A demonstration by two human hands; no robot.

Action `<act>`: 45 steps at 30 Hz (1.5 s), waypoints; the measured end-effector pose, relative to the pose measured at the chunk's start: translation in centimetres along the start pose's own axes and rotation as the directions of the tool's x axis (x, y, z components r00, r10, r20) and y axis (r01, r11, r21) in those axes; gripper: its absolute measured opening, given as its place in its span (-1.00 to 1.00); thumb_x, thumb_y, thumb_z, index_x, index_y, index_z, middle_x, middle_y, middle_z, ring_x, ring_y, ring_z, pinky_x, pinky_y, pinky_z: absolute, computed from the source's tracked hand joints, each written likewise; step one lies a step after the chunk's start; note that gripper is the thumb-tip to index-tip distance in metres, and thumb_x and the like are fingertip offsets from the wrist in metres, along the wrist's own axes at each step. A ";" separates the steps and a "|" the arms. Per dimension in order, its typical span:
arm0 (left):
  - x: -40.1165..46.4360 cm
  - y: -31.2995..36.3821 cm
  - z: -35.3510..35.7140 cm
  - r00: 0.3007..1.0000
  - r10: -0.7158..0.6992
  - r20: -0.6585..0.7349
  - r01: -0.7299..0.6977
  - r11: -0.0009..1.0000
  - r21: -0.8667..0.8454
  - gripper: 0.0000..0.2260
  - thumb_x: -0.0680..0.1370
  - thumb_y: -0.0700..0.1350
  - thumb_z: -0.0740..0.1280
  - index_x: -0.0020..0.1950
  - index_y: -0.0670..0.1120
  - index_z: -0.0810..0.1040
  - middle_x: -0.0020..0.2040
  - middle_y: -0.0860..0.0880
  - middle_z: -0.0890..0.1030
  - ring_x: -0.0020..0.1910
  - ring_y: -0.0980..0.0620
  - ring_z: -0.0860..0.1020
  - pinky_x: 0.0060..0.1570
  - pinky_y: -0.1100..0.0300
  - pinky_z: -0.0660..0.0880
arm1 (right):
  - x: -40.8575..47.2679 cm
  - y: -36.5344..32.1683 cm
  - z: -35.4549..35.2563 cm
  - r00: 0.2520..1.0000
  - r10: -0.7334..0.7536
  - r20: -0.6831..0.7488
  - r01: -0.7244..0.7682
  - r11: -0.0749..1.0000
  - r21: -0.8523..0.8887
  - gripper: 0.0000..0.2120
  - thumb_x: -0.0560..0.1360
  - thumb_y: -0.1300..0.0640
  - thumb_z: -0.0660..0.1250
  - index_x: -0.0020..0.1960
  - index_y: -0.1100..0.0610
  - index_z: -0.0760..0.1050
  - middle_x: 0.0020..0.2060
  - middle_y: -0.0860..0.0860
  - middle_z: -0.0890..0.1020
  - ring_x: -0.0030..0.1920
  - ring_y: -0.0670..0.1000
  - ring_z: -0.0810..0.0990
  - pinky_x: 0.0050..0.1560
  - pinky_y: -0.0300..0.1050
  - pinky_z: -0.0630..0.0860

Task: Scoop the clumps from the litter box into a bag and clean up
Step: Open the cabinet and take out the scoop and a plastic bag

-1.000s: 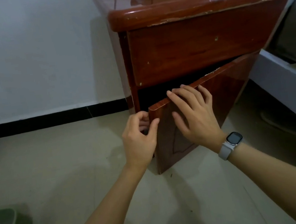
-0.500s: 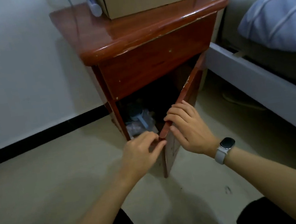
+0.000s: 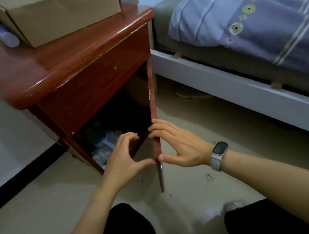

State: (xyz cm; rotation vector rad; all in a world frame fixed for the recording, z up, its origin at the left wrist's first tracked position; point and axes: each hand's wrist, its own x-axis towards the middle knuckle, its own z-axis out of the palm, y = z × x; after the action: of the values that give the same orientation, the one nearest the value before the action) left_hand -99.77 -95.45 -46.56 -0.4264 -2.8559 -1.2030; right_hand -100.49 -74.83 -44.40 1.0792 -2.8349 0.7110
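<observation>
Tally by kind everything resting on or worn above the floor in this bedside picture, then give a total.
Nightstand: 1
Cardboard box: 1
Bed: 1
Striped duvet: 1
Smartwatch: 1
Hands: 2, the left hand and the right hand
Total: 7

The person's forearms were bare, without sleeves. The right wrist carried a rounded-square smartwatch with a dark screen [image 3: 220, 148] on a pale grey band [image 3: 216, 161]. Black trousers [image 3: 125, 232] covered both knees.
</observation>
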 end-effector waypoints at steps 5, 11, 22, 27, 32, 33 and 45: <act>2.8 0.6 0.3 0.998 0.055 -0.037 -0.052 0.995 0.091 -0.31 0.42 0.05 0.43 0.46 0.02 0.18 0.44 0.02 0.22 0.42 0.07 0.21 0.29 0.22 0.22 | -1.3 0.5 -0.6 0.999 0.037 -0.020 -0.037 0.999 -0.004 -0.44 0.44 -0.23 0.16 0.29 0.11 0.35 0.36 0.01 0.33 0.46 -0.11 0.03 0.32 -0.35 0.16; 7.6 3.9 2.2 0.953 0.246 0.178 -0.277 0.944 0.178 -0.32 0.54 0.03 0.27 0.43 0.21 -0.16 0.53 0.10 -0.14 0.49 0.11 -0.18 0.41 0.01 0.06 | -3.8 1.1 -0.9 0.983 0.118 -0.143 -0.113 0.993 0.039 -0.50 0.39 -0.03 0.16 0.28 0.13 0.37 0.38 0.02 0.32 0.44 -0.13 0.07 0.02 -0.35 0.47; 14.0 9.0 10.0 0.894 0.410 0.182 -0.449 0.820 0.354 -0.53 0.59 0.07 0.16 0.49 0.10 0.15 0.52 0.01 0.11 0.52 -0.01 -0.09 0.42 -0.10 -0.16 | -9.5 7.6 -4.9 0.833 0.302 -0.463 -0.471 0.827 -0.308 -0.61 0.49 0.16 0.14 0.28 0.24 0.44 0.20 0.17 0.55 0.20 0.10 0.54 0.04 -0.12 0.54; 16.3 10.9 12.3 0.906 0.373 0.200 -0.424 0.788 0.448 -0.46 0.60 0.08 0.12 0.52 0.12 -0.03 0.54 0.00 0.01 0.51 -0.05 -0.13 0.40 -0.22 -0.08 | -9.3 11.0 -5.4 0.727 0.379 -0.572 -0.645 0.663 -0.381 -0.51 0.32 0.40 0.43 0.24 0.27 0.47 0.12 0.20 0.59 0.14 0.17 0.57 0.10 0.01 0.52; 17.7 12.1 13.4 0.913 0.337 0.231 -0.408 0.790 0.457 -0.32 0.55 -0.01 0.22 0.52 0.10 -0.15 0.54 0.01 -0.11 0.50 -0.08 -0.21 0.38 -0.29 -0.07 | -7.8 12.6 -5.1 0.599 0.511 -0.617 -0.794 0.478 -0.375 -0.43 0.32 0.42 0.35 0.32 0.31 0.37 0.23 0.27 0.49 0.26 0.25 0.45 0.29 0.13 0.35; 18.1 12.3 13.4 0.914 0.327 0.239 -0.403 0.795 0.453 -0.30 0.55 -0.03 0.23 0.52 0.11 -0.16 0.54 0.02 -0.13 0.50 -0.08 -0.23 0.38 -0.29 -0.08 | -7.5 12.8 -5.2 0.582 0.533 -0.614 -0.810 0.449 -0.378 -0.43 0.33 0.41 0.33 0.34 0.31 0.34 0.26 0.27 0.47 0.29 0.25 0.42 0.32 0.15 0.30; 16.7 9.5 13.6 0.946 0.299 0.123 -0.323 0.874 0.362 -0.44 0.57 0.00 0.20 0.51 0.06 0.04 0.55 -0.03 -0.08 0.51 -0.03 -0.16 0.45 -0.07 -0.09 | -6.0 11.0 -4.3 0.762 0.501 -0.410 -0.647 0.620 -0.444 -0.37 0.42 0.23 0.30 0.44 0.18 0.19 0.44 0.16 0.24 0.47 0.15 0.13 0.43 0.14 -0.07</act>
State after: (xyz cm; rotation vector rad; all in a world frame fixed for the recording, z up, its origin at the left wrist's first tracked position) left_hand -112.19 -75.47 -47.55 -0.8737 -2.8227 -0.5761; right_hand -103.51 -62.03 -46.13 -0.0461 -2.8341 -0.0477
